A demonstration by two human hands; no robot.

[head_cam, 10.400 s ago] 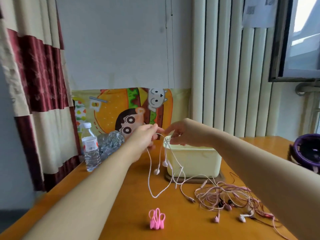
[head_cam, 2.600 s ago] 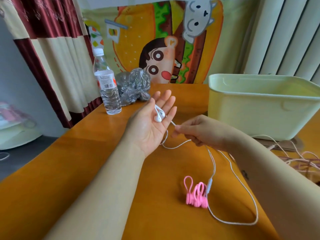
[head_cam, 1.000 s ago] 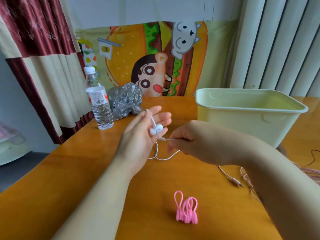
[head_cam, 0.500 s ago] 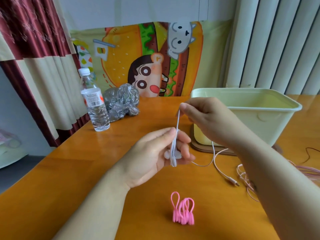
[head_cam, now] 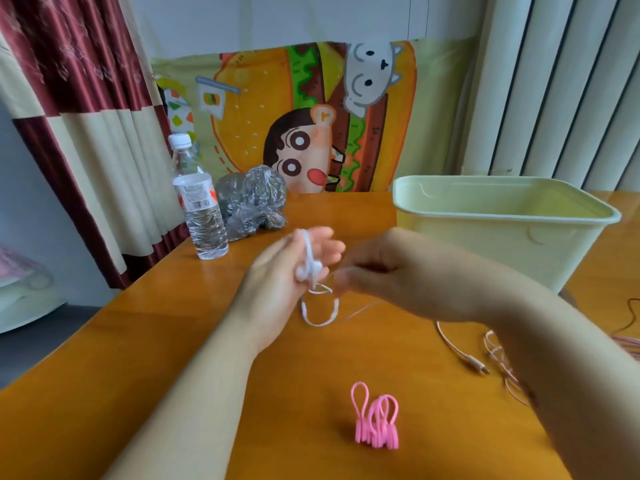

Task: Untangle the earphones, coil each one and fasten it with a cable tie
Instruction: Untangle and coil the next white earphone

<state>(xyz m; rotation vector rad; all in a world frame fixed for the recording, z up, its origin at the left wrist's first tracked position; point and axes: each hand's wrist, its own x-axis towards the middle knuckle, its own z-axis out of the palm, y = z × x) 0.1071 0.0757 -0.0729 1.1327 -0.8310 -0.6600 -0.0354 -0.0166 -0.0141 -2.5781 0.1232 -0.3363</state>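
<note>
My left hand (head_cam: 277, 285) is held palm up over the table with straight fingers. The white earphone's (head_cam: 306, 271) buds lie against its palm, and the cord runs up over the fingers and hangs in a loop (head_cam: 320, 311) below. My right hand (head_cam: 391, 271) is just to the right and pinches that cord; it is blurred. A bunch of pink cable ties (head_cam: 375, 422) stands on the table nearer to me. A tangle of pink earphones (head_cam: 498, 358) lies to the right, partly hidden by my right forearm.
A pale yellow plastic bin (head_cam: 502, 220) stands at the back right on the orange wooden table (head_cam: 138, 358). A water bottle (head_cam: 199, 199) and a crumpled clear plastic bag (head_cam: 251, 202) stand at the back left. A curtain hangs past the table's left edge.
My right hand has come down from above the left hand to beside it, laying another turn of cord. My left hand turned palm up with fingers spread; a loop hangs below.
</note>
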